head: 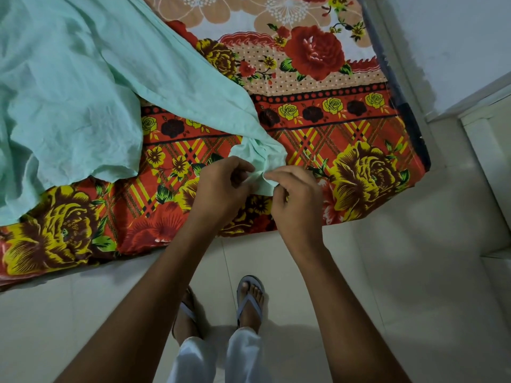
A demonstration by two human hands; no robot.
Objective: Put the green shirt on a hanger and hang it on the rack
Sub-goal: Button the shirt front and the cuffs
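Note:
The pale green shirt (69, 87) lies spread over the left part of the bed, wrinkled, with one long sleeve running down to the bed's front edge. My left hand (221, 189) and my right hand (297, 200) both pinch the bunched cuff end of that sleeve (260, 153), close together, fingers curled on the cloth. No hanger and no rack appear in the head view.
A red, yellow and orange floral bedsheet (318, 128) covers the bed. Pale tiled floor (414, 272) lies in front, where my feet in sandals stand. A white wall and a ledge (486, 128) stand at the right.

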